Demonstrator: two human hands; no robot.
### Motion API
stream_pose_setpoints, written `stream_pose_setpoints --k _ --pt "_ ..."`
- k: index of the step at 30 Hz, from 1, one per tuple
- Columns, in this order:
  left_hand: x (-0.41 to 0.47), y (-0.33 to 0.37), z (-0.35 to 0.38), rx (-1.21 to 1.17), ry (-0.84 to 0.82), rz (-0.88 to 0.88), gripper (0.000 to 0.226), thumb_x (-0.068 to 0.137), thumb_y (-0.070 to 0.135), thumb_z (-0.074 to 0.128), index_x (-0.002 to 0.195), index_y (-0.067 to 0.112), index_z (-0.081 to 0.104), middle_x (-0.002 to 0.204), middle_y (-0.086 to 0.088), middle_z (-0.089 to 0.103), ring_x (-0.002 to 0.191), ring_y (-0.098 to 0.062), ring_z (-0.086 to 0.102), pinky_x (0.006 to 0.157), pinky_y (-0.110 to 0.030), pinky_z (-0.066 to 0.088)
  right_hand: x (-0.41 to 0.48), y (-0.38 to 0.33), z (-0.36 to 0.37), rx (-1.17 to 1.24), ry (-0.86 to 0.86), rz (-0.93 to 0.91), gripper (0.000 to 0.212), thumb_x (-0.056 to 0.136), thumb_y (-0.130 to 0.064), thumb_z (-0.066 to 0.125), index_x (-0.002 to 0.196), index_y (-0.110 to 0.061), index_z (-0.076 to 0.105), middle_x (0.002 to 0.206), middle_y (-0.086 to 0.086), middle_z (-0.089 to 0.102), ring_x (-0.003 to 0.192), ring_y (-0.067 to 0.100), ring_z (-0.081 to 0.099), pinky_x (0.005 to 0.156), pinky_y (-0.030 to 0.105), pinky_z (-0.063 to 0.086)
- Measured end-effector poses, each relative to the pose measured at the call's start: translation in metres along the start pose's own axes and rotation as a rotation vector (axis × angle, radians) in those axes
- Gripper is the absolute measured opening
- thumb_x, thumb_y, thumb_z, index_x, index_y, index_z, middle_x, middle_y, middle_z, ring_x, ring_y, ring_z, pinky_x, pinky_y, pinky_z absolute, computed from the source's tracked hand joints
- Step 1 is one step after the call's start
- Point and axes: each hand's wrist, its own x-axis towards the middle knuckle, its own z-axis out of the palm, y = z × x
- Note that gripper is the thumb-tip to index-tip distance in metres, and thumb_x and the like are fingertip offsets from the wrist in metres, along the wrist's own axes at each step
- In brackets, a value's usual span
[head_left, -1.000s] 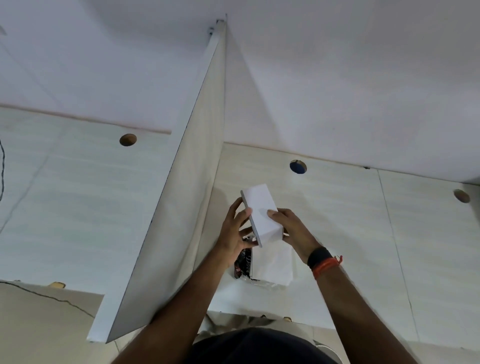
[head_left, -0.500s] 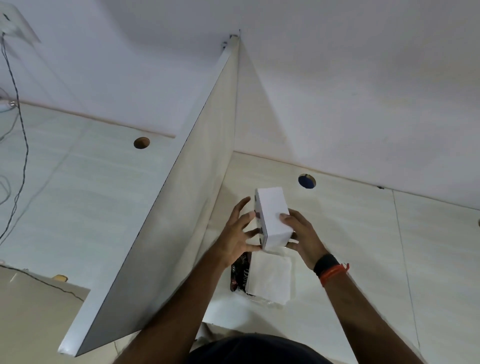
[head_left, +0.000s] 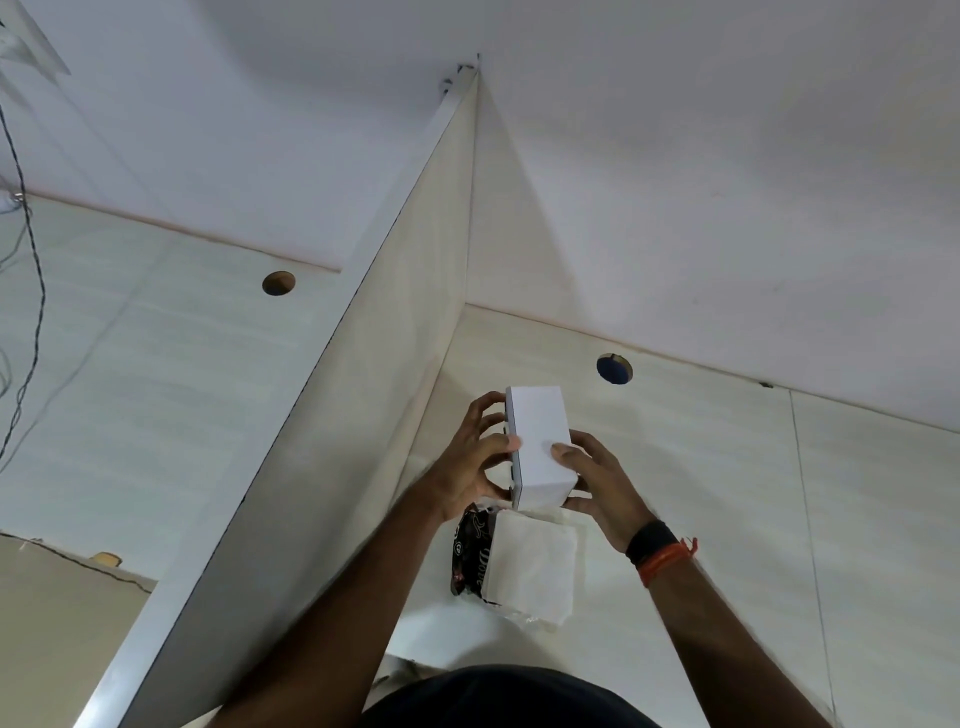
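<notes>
two hands (head_left: 467, 462) (head_left: 597, 483) gripping white box (head_left: 540, 447), maybe cardboard

White script "Dove" on dark packet (head_left: 470, 560); remaining print there too small to read.

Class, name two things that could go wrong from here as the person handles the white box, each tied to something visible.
1. The left hand and right hand hold the white box mostly by fingertips at its sides; it might slip and fall onto the white stack lying close by.
2. The left hand works close to the upright divider panel; turning the box could knock it against that panel.
</notes>
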Motion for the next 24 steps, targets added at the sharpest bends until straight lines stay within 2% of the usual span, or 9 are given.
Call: stream_pose_setpoints --k 7,9,11,13,16,19,21,24 --pt "0.001 0.001 -0.001 -0.015 -0.015 -0.011 0.059 0.074 0.019 0.072 0.123 0.045 0.051 0.141 -0.007 0.044 0.123 -0.037 0.052 0.081 -0.074 0.049 0.006 0.004 -0.003 0.031 -0.014 0.007 0.060 0.071 -0.048 0.070 0.125 -0.023 0.059 0.115 0.005 0.069 0.098 0.026 0.068 0.076 0.037 0.060" --pt "0.004 -0.002 -0.010 -0.134 -0.022 -0.005 0.068 0.071 0.024 0.075 0.131 0.042 0.048 0.140 -0.011 0.047 0.126 -0.043 0.048 0.084 -0.077 0.045 0.007 0.006 -0.009 0.113 0.009 0.034 0.066 0.065 -0.056 0.069 0.121 -0.022 0.060 0.113 0.008 0.066 0.098 0.028 0.065 0.081 0.043 0.060" --pt "0.007 -0.004 -0.021 -0.331 -0.054 0.011 0.075 0.074 0.025 0.074 0.141 0.029 0.042 0.138 -0.016 0.048 0.126 -0.047 0.046 0.089 -0.079 0.041 0.010 0.009 -0.017 0.257 0.051 0.076 0.068 0.066 -0.058 0.068 0.123 -0.022 0.059 0.115 0.011 0.064 0.103 0.033 0.063 0.089 0.052 0.057" --pt "0.006 0.000 -0.026 -0.476 -0.040 0.000 0.062 0.079 0.026 0.062 0.138 0.013 0.044 0.127 -0.019 0.052 0.112 -0.041 0.052 0.086 -0.069 0.048 0.014 0.014 -0.025 0.390 0.064 0.086 0.071 0.072 -0.053 0.068 0.132 -0.017 0.055 0.121 0.015 0.063 0.106 0.035 0.063 0.086 0.053 0.057" --pt "0.005 -0.003 -0.032 -0.532 0.067 -0.059 0.047 0.084 0.030 0.047 0.123 0.007 0.057 0.109 -0.020 0.062 0.099 -0.038 0.058 0.078 -0.053 0.054 0.021 0.021 -0.033 0.579 0.028 0.078 0.061 0.080 -0.047 0.063 0.129 -0.013 0.054 0.128 0.019 0.058 0.111 0.039 0.058 0.086 0.055 0.053" --pt "0.008 -0.014 -0.030 -0.477 0.198 -0.089 0.029 0.089 0.019 0.049 0.112 0.007 0.061 0.100 -0.020 0.063 0.092 -0.036 0.061 0.077 -0.047 0.056 0.027 0.031 -0.039 0.730 -0.026 0.093 0.048 0.086 -0.047 0.051 0.119 -0.014 0.060 0.118 0.014 0.064 0.115 0.040 0.056 0.099 0.061 0.042" --pt "0.016 -0.024 -0.031 -0.315 0.351 -0.116 0.020 0.091 0.007 0.048 0.107 0.010 0.058 0.098 -0.018 0.060 0.086 -0.031 0.061 0.070 -0.039 0.056 0.033 0.042 -0.042 0.790 -0.018 0.139 0.049 0.084 -0.050 0.051 0.116 -0.015 0.064 0.113 0.013 0.067 0.118 0.041 0.055 0.105 0.067 0.034" --pt "0.031 -0.037 -0.035 -0.015 0.576 -0.131 0.034 0.093 0.005 0.049 0.127 0.006 0.046 0.105 -0.016 0.056 0.082 -0.024 0.059 0.058 -0.031 0.051 0.042 0.060 -0.044 0.829 0.033 0.244 0.061 0.079 -0.054 0.055 0.124 -0.014 0.065 0.125 0.016 0.065 0.126 0.046 0.053 0.101 0.075 0.032"
